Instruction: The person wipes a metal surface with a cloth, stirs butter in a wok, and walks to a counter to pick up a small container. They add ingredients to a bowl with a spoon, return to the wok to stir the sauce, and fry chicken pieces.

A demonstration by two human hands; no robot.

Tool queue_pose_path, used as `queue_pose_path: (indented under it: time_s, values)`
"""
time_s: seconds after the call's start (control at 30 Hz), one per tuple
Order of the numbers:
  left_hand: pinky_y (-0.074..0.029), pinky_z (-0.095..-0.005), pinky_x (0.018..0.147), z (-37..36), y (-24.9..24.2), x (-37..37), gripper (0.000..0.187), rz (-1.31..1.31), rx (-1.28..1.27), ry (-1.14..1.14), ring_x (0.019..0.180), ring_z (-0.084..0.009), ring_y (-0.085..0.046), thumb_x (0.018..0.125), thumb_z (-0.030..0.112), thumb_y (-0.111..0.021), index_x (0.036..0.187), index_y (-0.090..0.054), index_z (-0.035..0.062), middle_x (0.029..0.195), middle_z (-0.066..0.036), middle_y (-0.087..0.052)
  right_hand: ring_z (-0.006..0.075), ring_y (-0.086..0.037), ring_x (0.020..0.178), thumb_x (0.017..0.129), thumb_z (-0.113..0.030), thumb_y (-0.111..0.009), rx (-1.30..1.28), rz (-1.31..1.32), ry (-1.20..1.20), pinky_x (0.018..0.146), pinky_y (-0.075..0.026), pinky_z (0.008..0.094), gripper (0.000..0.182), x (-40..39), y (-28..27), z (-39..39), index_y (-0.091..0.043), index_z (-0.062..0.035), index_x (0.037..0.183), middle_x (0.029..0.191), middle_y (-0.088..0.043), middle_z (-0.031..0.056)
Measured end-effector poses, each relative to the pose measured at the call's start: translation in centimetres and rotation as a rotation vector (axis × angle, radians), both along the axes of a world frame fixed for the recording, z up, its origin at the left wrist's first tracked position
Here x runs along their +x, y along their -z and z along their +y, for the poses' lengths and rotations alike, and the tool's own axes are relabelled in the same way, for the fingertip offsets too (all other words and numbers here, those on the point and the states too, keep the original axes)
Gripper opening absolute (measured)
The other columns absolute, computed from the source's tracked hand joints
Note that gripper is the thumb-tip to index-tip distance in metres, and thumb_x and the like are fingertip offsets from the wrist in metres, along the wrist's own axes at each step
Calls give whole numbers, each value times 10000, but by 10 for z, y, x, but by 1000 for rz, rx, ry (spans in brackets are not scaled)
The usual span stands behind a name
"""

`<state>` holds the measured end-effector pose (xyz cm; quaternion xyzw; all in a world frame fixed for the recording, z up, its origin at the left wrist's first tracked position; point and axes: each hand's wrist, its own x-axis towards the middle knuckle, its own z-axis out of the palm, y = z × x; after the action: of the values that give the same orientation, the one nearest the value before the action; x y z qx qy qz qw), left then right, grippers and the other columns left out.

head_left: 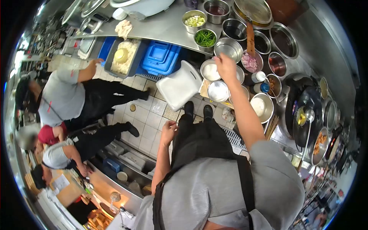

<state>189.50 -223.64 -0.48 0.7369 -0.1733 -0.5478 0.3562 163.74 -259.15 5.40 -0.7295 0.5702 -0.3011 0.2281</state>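
Note:
My right hand [226, 68] reaches forward over the prep counter and grips the near rim of an empty steel bowl [229, 46]. Just below it sit two more steel bowls [210, 71] [218, 91]. My left hand [168, 129] hangs at my side by my black apron [199, 138], fingers loosely apart and holding nothing. Around the held bowl stand a bowl of green vegetables [206, 37], a bowl of chopped pale greens [194, 20] and a bowl of pink diced pieces [250, 62].
A black wok [306, 115] with a ladle sits at the right among several steel pots. A white plastic bin [180, 86] and blue crates [161, 57] stand on the tiled floor. Two co-workers [65, 96] [61, 153] bend at the left.

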Motion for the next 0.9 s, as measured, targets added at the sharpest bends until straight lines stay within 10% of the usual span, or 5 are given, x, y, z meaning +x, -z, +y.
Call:
queue_pose_path:
  time_s: [0.33, 0.9]
  values:
    - [-586, -419, 937, -267, -16, -53, 582, 334, -265, 370, 1229, -317, -629, 921, -1, -561, 1474, -390, -55, 1449, -183, -470, 107, -611, 599, 1055, -243, -614, 408, -733, 429, 542, -497, 280, 247, 7, 54, 82, -660, -4, 1014, 759, -645, 39]
    - [-589, -433, 922, -302, 7, -13, 629, 381, -160, 654, 1142, -335, -684, 928, 37, -619, 1514, -393, -1, 1427, -172, -530, 176, -658, 590, 1033, -209, -625, 330, -1413, 789, 500, -535, 314, 216, -9, 47, 104, -692, -5, 1009, 762, -674, 90]
